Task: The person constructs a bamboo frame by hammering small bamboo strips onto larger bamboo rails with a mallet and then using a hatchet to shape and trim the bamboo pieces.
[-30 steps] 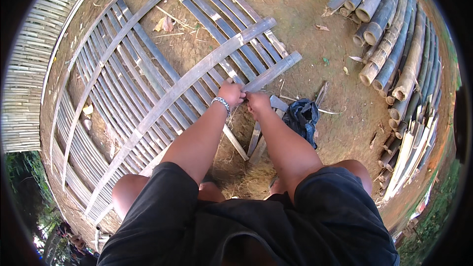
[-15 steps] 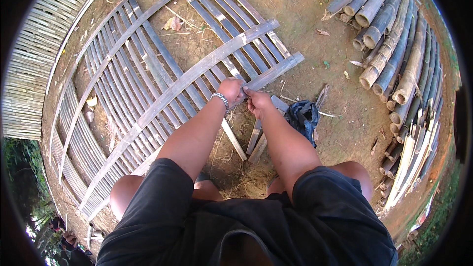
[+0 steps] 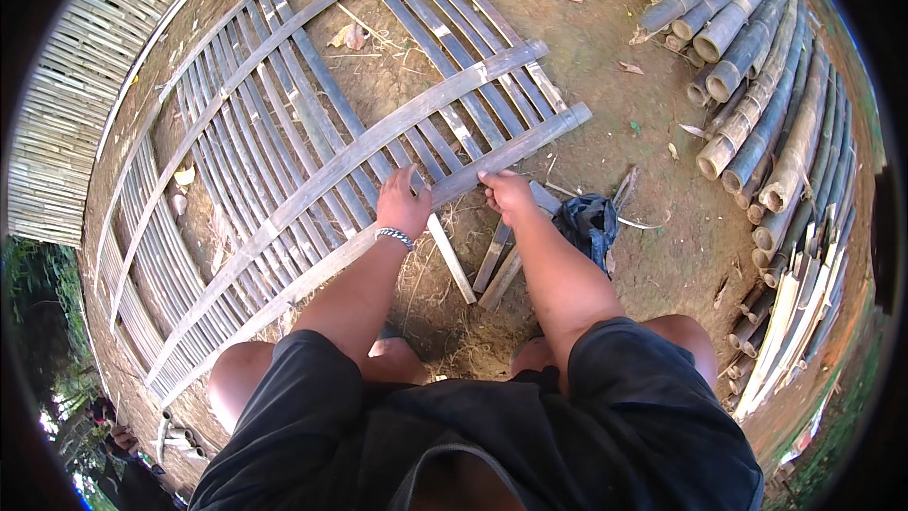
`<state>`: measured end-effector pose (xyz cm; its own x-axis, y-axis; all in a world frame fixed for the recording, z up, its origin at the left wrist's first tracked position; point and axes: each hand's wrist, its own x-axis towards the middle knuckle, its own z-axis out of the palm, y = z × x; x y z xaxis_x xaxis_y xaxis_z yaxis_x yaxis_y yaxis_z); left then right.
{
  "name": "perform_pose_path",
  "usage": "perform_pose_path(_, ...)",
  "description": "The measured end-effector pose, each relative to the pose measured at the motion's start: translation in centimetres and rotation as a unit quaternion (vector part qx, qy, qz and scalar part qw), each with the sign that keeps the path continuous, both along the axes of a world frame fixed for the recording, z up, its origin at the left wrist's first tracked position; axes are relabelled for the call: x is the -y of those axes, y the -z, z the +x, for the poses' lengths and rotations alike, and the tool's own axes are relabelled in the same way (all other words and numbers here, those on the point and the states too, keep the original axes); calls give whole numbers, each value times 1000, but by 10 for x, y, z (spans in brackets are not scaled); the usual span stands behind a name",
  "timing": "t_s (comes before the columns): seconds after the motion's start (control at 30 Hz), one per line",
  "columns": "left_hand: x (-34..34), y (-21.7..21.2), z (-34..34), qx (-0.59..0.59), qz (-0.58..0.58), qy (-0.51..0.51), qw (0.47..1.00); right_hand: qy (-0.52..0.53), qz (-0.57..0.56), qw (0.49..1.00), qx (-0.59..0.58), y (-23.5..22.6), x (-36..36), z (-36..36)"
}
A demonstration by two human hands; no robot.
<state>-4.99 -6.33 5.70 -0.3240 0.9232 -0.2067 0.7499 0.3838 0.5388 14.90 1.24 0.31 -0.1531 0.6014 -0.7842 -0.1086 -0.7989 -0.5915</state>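
Observation:
A panel of split-bamboo slats (image 3: 312,104) lies on the ground before me, crossed by several long flat bamboo rails. Its nearest rail (image 3: 549,134) runs from lower left up to the right. My left hand (image 3: 405,203), with a chain bracelet on the wrist, is at this rail; its thumb and fingers are apart, and I see nothing in them. To its right, my right hand (image 3: 508,195) pinches the near edge of the rail, thumb on top and the other fingers curled below. Anything small under those fingers is hidden.
Beside my right forearm lie a black plastic bag (image 3: 586,225) and short wooden pieces (image 3: 499,265). Bamboo poles (image 3: 757,66) are piled along the right, with pale split strips (image 3: 790,322) nearer me. Another slatted bamboo panel (image 3: 85,95) stands at the far left.
My left hand has moved left and nearer along the rail, away from my right hand, and its fingers have spread. My right hand stays at the rail's edge.

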Motion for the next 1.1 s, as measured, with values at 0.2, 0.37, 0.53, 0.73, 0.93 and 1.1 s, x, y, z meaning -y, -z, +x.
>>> perform_pose_path(0.2, 14, -18, -2, -166, -99, 174, 966, -154, 133, 973, 112, 36, -1, 19)
perform_pose_path(0.37, 14, -11, -9, -128, -110, 219, 961, -151, 139, 975, 83, 42, -2, 27)
perform_pose_path(0.53, 5, -12, -15, -108, -135, 224, 959, -133, 152, 966, 159, 32, 2, 16)
perform_pose_path(0.73, -1, -22, -10, -95, -144, 218, 961, -150, 224, 924, 270, 39, 7, 15)
perform_pose_path(0.93, 0, -25, -12, -97, -147, 213, 961, -144, 183, 945, 229, 44, 3, 15)
perform_pose_path(1.1, -1, -26, -11, -92, -144, 214, 962, -98, 182, 959, 192, 47, 4, 18)
